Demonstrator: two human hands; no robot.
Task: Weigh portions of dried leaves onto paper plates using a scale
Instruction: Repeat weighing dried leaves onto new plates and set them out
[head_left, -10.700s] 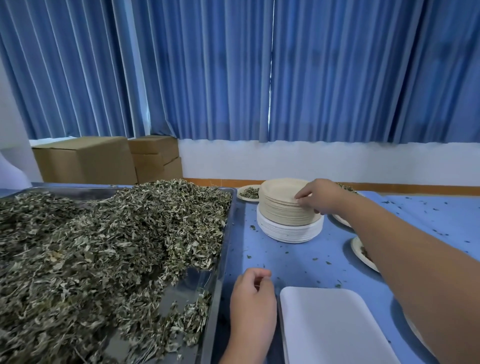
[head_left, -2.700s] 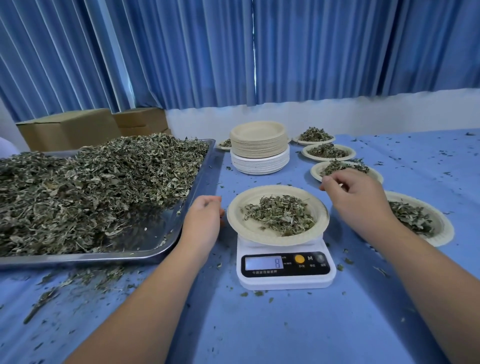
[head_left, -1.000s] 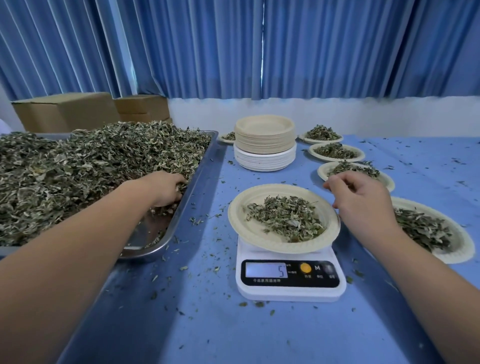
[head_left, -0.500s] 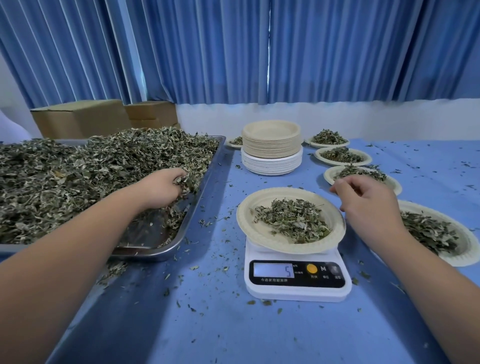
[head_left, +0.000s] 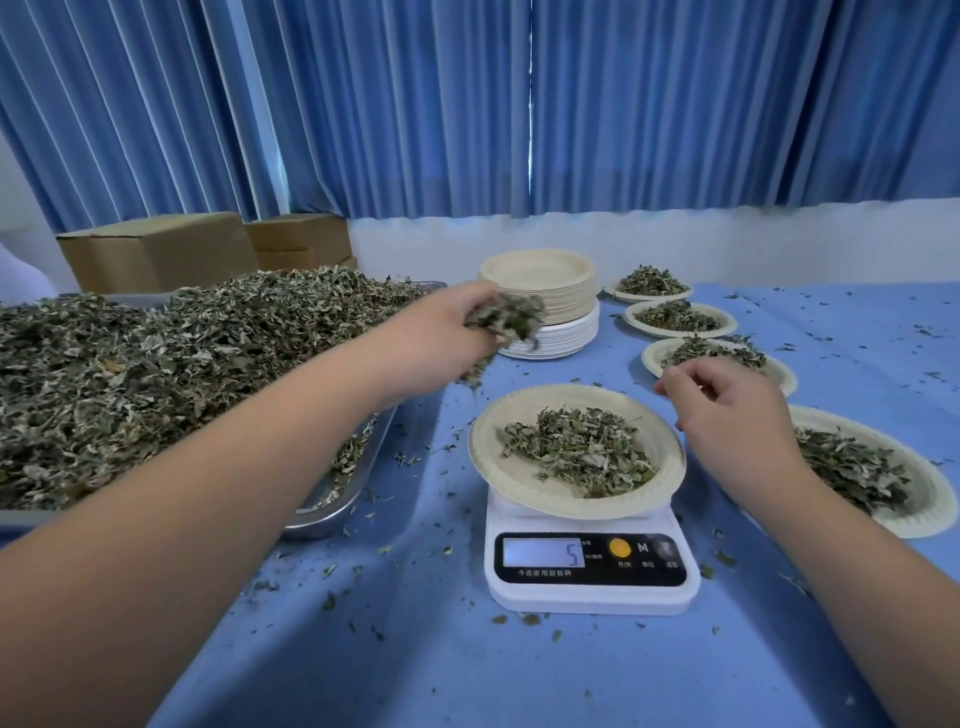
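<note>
Between the metal tray (head_left: 332, 514) and the scale (head_left: 589, 587), a clump of dried leaves (head_left: 506, 319) is gripped aloft in the curled left hand (head_left: 441, 348), while the right hand (head_left: 732, 415) is held loosely curled and empty just beside the leaf-laden paper plate (head_left: 519, 488) set on the scale.

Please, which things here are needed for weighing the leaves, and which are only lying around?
In use: left hand, handful of leaves, scale, plate on it, tray of leaves, stack of plates, filled plates.
Lying about: cardboard boxes, curtains, scattered leaf crumbs.
</note>
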